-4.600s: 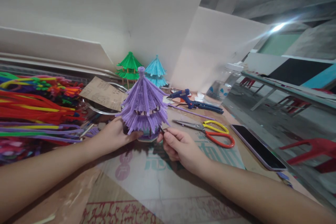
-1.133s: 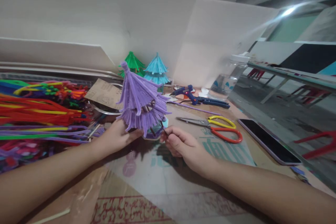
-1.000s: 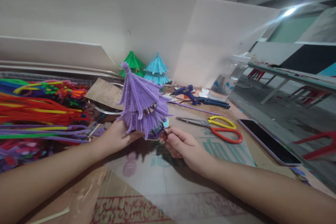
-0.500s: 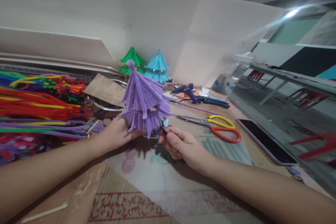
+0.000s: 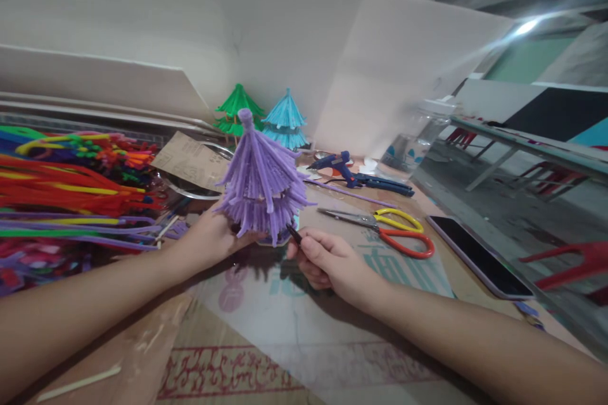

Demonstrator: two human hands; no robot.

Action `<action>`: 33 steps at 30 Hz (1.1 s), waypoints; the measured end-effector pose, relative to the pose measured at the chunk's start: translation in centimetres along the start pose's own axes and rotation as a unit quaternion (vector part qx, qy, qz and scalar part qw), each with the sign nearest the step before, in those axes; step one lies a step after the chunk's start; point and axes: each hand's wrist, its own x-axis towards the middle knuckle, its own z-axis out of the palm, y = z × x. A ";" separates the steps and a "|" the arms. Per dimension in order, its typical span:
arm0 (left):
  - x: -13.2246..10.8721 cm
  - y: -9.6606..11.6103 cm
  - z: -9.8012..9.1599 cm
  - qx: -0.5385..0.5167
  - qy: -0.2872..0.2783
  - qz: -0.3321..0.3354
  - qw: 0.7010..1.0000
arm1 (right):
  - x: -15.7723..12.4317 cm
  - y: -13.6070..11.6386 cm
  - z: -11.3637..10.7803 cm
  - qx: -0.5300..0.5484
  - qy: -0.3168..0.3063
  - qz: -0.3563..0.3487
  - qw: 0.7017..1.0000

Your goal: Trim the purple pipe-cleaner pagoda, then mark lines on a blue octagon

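A purple two-tier pagoda (image 5: 260, 183) made of pipe cleaners stands on a small base just above the cardboard-covered table (image 5: 294, 323). My left hand (image 5: 211, 242) wraps around its lower left side and holds it. My right hand (image 5: 325, 261) is closed in a pinch on a thin dark stick (image 5: 294, 234) whose tip reaches under the pagoda's lower fringe at the right. The pagoda's underside and base are mostly hidden by the fringe.
A heap of coloured pipe cleaners (image 5: 66, 190) fills the left. Green (image 5: 236, 109) and blue (image 5: 285, 119) pagodas stand by the wall. A blue glue gun (image 5: 351, 174), scissors (image 5: 384, 231), a phone (image 5: 479, 254) and a plastic jar (image 5: 418, 139) lie to the right.
The pagoda, tilted left a second ago, has come back nearly upright in my left hand. My right hand keeps the stick at its lower right edge.
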 end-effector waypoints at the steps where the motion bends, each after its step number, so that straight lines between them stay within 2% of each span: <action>1: 0.0 0.1 0.0 0.001 0.001 -0.006 1.000 | 0.0 0.0 0.0 0.003 0.002 -0.001 1.000; 19: -0.1 0.0 0.2 -0.010 0.027 -0.008 1.000 | 0.2 -0.2 0.0 0.000 0.012 0.000 1.000; 26: -0.1 0.1 0.2 -0.017 0.026 -0.008 1.000 | 0.4 0.1 -0.2 -0.002 0.015 -0.017 1.000; 33: 0.1 0.2 0.1 -0.033 0.019 -0.015 0.999 | 0.1 0.0 0.0 -0.025 0.012 -0.006 1.000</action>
